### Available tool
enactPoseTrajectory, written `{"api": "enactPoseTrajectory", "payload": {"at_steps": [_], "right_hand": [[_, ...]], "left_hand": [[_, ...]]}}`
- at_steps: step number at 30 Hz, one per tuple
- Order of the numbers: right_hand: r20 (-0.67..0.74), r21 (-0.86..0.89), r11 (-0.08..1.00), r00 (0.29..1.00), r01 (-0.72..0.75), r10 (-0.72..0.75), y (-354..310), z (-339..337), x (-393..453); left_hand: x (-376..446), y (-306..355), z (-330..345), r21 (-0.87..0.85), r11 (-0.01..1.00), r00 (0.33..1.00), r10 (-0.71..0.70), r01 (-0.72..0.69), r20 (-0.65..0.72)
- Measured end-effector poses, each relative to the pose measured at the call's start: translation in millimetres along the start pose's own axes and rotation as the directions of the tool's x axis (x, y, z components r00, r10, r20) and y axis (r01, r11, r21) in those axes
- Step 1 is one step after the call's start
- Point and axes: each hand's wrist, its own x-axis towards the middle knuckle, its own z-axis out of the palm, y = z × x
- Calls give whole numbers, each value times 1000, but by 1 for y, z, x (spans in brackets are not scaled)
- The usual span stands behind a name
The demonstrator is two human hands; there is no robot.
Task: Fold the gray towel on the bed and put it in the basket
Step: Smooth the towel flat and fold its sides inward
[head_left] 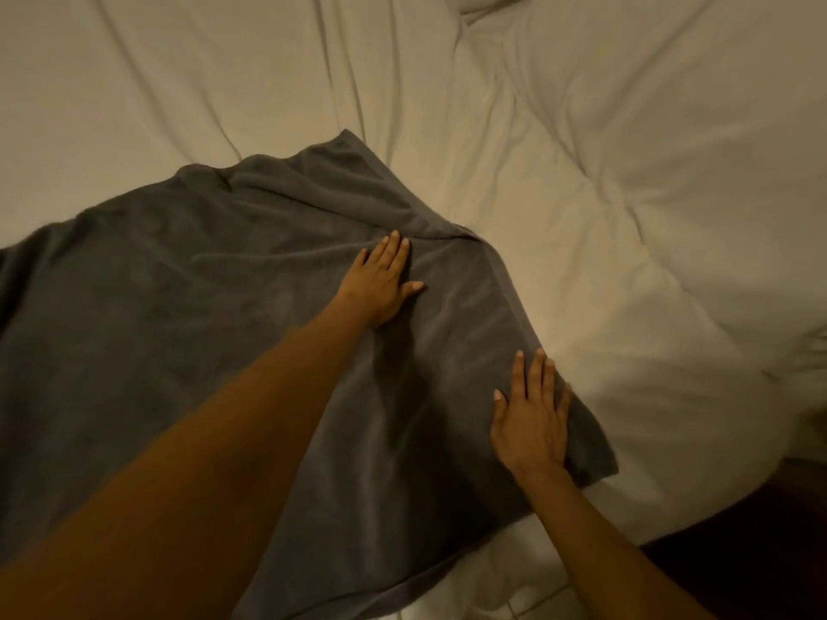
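The gray towel lies spread over the white bed, wrinkled, with its far corner pointing up the bed and its right edge running down toward the bed's edge. My left hand rests flat on the towel near the far right part, fingers straight. Lower down, my right hand lies flat with straight fingers on the towel's right edge. Neither hand grips the cloth. No basket is in view.
The white bed sheet is creased around the towel. A pillow edge shows at the top. The bed's edge and dark floor lie at the bottom right.
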Motion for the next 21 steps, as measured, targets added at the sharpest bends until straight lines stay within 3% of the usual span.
{"api": "enactPoseTrajectory", "payload": {"at_steps": [8,11,17,21], "right_hand": [[125,-47,952,948,302,-294,-44,8,-54],[142,-21,937,928,349,-343,-72,11,-76],[175,-35,893,883,449,-437,-130,38,-90],[208,-41,876,862,481,-463,-165,54,-104]], "left_hand": [[-149,-75,47,-73,947,947,-304,311,101],[-202,-105,69,-36,919,911,-384,393,148],[-277,-144,109,-159,791,803,-556,590,216],[-316,-160,131,-210,758,786,-587,618,193]]}}
